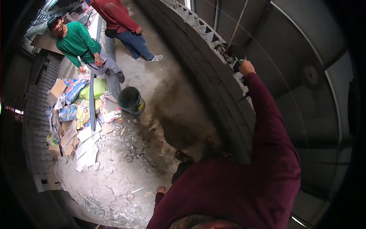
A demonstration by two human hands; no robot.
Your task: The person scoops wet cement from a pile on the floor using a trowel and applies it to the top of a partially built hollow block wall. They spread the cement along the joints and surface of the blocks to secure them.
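Note:
My right arm reaches out to the top of a hollow-block wall [219, 76]. The right hand [247, 67] is closed around the green-and-dark handle of a trowel [238, 64], which meets lumpy grey mortar [228, 58] in the block openings. A thin ribbed steel bar [237, 26] rises from the wall beside the mortar. Low beside my body hangs my left hand [161, 189], away from the wall. Its fingers are too small and partly hidden to read.
A dark bucket [131, 100] stands on the concrete floor [167, 76]. Left of it are torn sacks and cardboard [72, 114], long metal bars [92, 103] and rubble [110, 175]. A person in green [82, 44] sits at the far left; another in red [118, 19] stands behind.

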